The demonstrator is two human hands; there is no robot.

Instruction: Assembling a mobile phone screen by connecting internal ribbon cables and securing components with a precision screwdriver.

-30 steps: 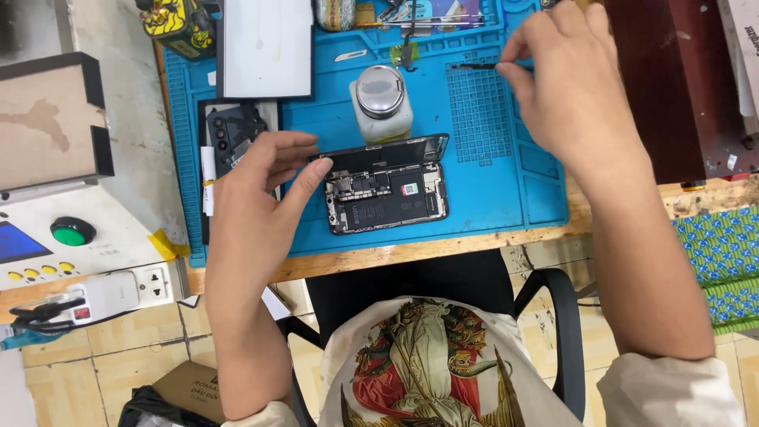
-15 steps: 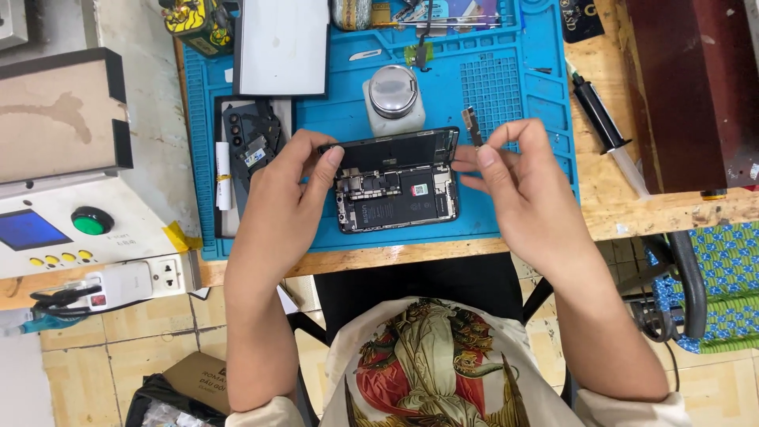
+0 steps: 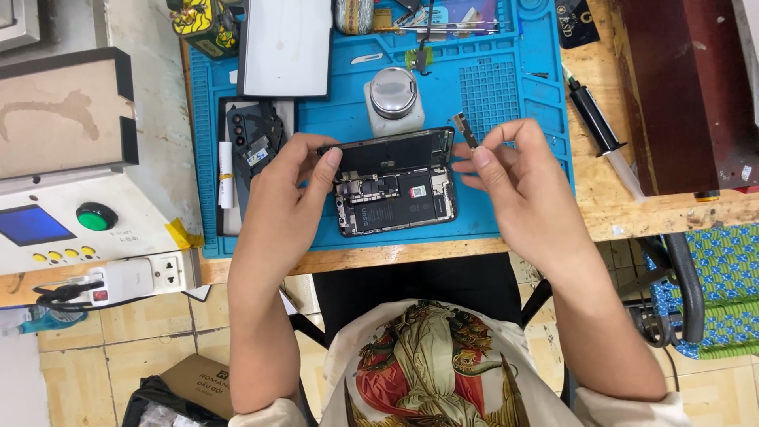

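While left hand (image 3: pixel 288 198) fingers pinch the glossy opened phone (image 3: pixel 395 186), right hand (image 3: pixel 518 186) fingers pinch a small metal part (image 3: pixel 464 129).

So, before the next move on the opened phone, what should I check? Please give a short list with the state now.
1. Left hand grips the lifted screen edge: ok.
2. Right hand pinches the small part: ok.
3. Opened phone lies flat on the blue mat: ok.
4. Screen cable free of strain: cannot tell.
5. Round metal-topped bottle apart from the screen: not ok, very close.
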